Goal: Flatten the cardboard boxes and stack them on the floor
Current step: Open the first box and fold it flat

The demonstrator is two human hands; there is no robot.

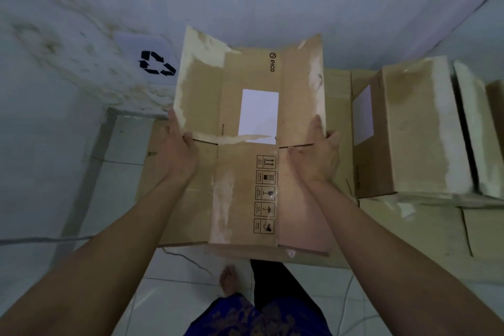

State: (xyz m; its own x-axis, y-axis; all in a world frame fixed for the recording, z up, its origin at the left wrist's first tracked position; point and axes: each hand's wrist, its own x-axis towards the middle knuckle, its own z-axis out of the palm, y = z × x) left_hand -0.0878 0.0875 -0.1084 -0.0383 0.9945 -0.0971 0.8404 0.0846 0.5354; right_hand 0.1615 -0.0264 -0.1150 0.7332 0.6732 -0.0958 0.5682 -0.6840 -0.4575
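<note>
I hold a flattened brown cardboard box out in front of me, above the floor. It carries a white label, a printed logo and handling symbols. My left hand grips its left edge, with the thumb on top and the fingers underneath. On the right edge my right hand grips the same way. Under it more flattened cardboard lies on the floor. To the right stand two assembled cardboard boxes, the nearer one with a white label on its side.
A pale stained wall with a black recycling symbol rises behind the boxes. The floor is white tile, with a thin cable running across it. My bare foot and patterned blue clothing show at the bottom.
</note>
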